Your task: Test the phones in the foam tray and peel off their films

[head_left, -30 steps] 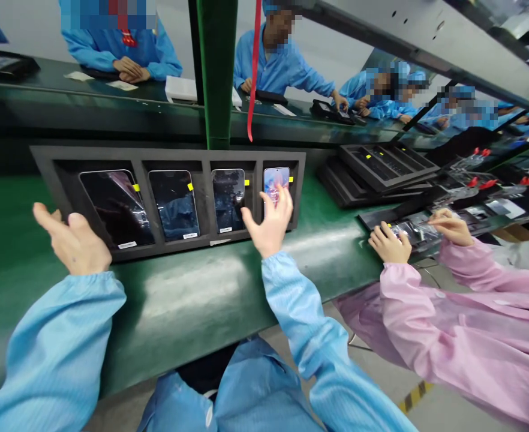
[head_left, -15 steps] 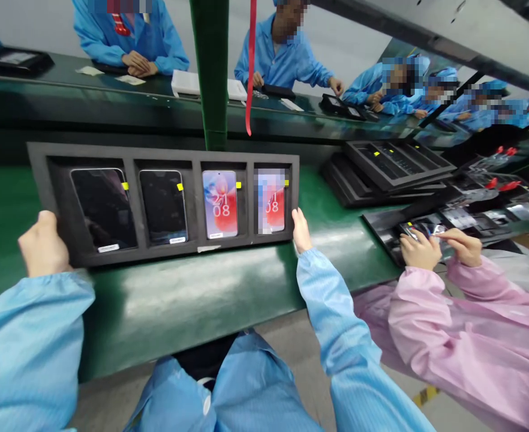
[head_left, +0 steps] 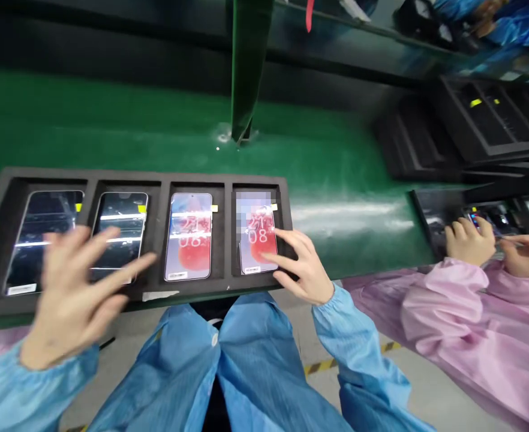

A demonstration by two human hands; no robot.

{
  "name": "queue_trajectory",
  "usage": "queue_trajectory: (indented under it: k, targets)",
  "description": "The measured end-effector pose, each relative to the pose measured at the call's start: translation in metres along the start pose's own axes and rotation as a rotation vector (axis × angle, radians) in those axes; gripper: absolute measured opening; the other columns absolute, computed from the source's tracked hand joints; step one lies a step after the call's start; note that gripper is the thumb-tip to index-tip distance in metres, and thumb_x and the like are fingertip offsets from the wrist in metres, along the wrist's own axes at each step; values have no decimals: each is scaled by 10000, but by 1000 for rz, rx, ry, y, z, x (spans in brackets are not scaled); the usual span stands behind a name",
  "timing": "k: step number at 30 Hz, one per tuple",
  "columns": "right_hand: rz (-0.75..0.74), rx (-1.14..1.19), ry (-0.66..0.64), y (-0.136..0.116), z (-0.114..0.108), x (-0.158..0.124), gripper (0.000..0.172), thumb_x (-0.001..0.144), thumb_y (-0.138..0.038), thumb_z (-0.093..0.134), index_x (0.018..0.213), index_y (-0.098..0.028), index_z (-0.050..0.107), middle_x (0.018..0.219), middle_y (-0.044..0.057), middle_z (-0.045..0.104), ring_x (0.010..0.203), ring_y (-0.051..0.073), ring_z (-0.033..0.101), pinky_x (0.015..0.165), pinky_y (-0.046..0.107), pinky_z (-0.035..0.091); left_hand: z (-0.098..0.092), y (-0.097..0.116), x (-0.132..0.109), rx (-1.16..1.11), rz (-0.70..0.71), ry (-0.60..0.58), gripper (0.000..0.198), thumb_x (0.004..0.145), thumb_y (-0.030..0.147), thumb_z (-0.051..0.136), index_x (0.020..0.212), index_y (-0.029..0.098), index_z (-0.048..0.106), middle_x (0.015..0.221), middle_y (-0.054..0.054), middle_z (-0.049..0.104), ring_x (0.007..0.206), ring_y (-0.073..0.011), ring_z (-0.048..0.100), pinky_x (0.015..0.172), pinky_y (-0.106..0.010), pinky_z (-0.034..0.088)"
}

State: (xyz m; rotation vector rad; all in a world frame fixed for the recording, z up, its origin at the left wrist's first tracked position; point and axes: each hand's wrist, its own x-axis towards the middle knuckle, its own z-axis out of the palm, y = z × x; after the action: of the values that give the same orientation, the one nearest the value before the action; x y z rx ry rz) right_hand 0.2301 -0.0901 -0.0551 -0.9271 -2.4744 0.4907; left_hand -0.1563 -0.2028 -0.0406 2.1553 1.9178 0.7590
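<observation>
A black foam tray (head_left: pixel 228 179) lies on the green bench near its front edge, with several smartphones in separate compartments. The rightmost smartphone (head_left: pixel 252 243) has a lit screen; fingers of my right hand (head_left: pixel 307 270) reach over its right side, spread apart. I cannot tell whether they grip it. The neighbouring smartphone (head_left: pixel 188 246) is also lit. Two phones on the left, a dark smartphone (head_left: pixel 120 231) and a larger dark smartphone (head_left: pixel 35 240), show black screens. Above these two my left hand (head_left: pixel 73 300) hovers, fingers spread, slightly blurred and holding nothing.
A green post (head_left: pixel 251 66) rises from the bench (head_left: pixel 331 150) behind the tray. Stacked black trays (head_left: pixel 466 144) stand at the back right. At the right, a co-worker's hands (head_left: pixel 471 240) in pink sleeves handle a small device. A red strap (head_left: pixel 309 15) hangs at the top.
The tray was held tilted up by both hands at its ends; now it lies on the bench. Both hands have let go and moved inward over the phones. The view has tipped downward.
</observation>
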Motion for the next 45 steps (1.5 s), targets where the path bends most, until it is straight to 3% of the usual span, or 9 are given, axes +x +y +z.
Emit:
queue_trajectory:
  k: [2, 4, 11, 16, 21, 28, 32, 36, 45]
  targets:
    - [-158, -61, -65, 0, 2, 4, 267, 929, -355, 524, 1108, -307, 716, 1456, 76, 499, 1324, 253, 458, 1145, 545, 338, 24, 11, 9, 39, 291, -109, 559, 859, 372, 434, 1387, 545, 379, 1594, 162, 223, 1516, -258, 185, 1286, -530, 20]
    - [-151, -94, -98, 3, 3, 8, 263, 940, -382, 509, 1090, -327, 718, 1472, 48, 490, 1340, 254, 440, 1169, 575, 286, 35, 14, 19, 87, 408, -173, 582, 887, 350, 410, 1441, 499, 311, 1604, 103, 220, 1517, -233, 189, 1280, -534, 33]
    - [88, -172, -51, 21, -4, 39, 406, 1007, -420, 339, 1299, -287, 589, 1576, 55, 344, 1454, 262, 298, 1204, 583, 211, 18, 11, 63, 208, 169, -156, 553, 970, 469, 257, 1503, 323, 272, 1641, 2, 92, 1531, -285, 92, 1239, -605, 21]
    - [144, -44, 47, 47, 3, 88, 518, 1022, -450, 250, 1436, -192, 424, 1552, 107, 368, 1434, 233, 327, 1197, 489, 282, 14, -5, 120, 252, 123, -272, 780, 946, 646, 91, 1492, 123, 283, 1632, -94, 136, 1529, -305, 64, 1223, -601, 40]
    - [216, 104, 19, 60, 20, 119, 528, 1019, -447, 264, 1446, -160, 386, 1300, 85, 603, 1203, 204, 519, 1091, 387, 405, 31, -22, 157, 97, 2, -423, 905, 907, 710, 23, 1495, 58, 246, 1511, -141, 392, 1424, -294, 352, 1212, -579, 195]
    - [258, 93, 48, 45, 24, 97, 498, 1011, -458, 277, 1449, -238, 363, 1273, 64, 606, 1171, 220, 527, 1066, 421, 421, 31, -7, 139, 80, -31, -415, 931, 898, 713, 35, 1431, 41, 395, 1412, -156, 495, 1332, -301, 442, 1164, -520, 327]
    - [236, 75, 92, 31, 20, 78, 487, 1014, -402, 268, 1465, -244, 364, 1329, 68, 580, 1240, 216, 515, 1134, 477, 372, 28, 6, 118, 81, -10, -379, 768, 946, 627, 102, 1475, 124, 341, 1469, -124, 437, 1402, -267, 377, 1231, -539, 182]
    - [183, -66, 144, 10, 16, 51, 397, 1004, -341, 307, 1280, -328, 592, 1456, 17, 479, 1356, 245, 440, 1209, 558, 242, 29, 18, 90, 117, 124, -211, 554, 968, 510, 247, 1455, 283, 382, 1608, -25, 237, 1517, -271, 177, 1245, -588, 9]
    - [139, -178, 112, -9, 16, 32, 352, 951, -259, 412, 1163, -369, 670, 1530, -38, 407, 1340, 282, 456, 1190, 625, 239, 43, 13, 57, 99, 243, -159, 459, 949, 402, 346, 1392, 380, 464, 1640, 34, 123, 1516, -324, 166, 1224, -656, 24]
